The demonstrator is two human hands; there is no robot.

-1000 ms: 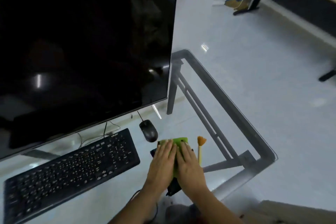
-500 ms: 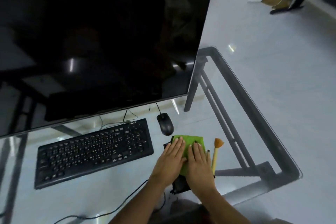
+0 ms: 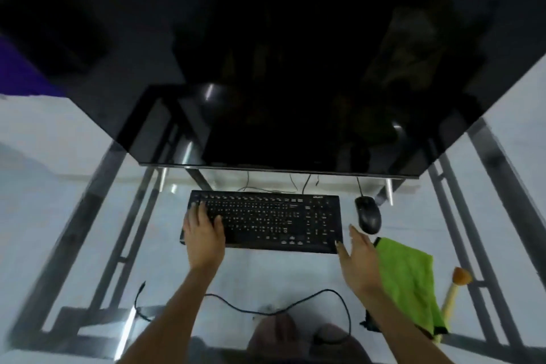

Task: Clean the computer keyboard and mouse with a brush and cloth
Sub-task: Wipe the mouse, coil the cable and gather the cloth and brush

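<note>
Left hand lies flat on the left end of the slim black keyboard, fingers relaxed. Right hand hovers with fingers released beside the keyboard's right corner. On the glass counter, the rounded black mouse, soft green cloth and wooden-handled brush lie to the right.

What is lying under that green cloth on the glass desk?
A flat black thing pokes out from under the bright green cloth at its near end. The cloth covers the rest, so I cannot tell what it is.

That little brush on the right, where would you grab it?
Judging by its pose, grip the brush by the pale handle's middle, coming from above on its right side. The orange bristles point toward the monitor, and the cloth lies along its left.
</note>
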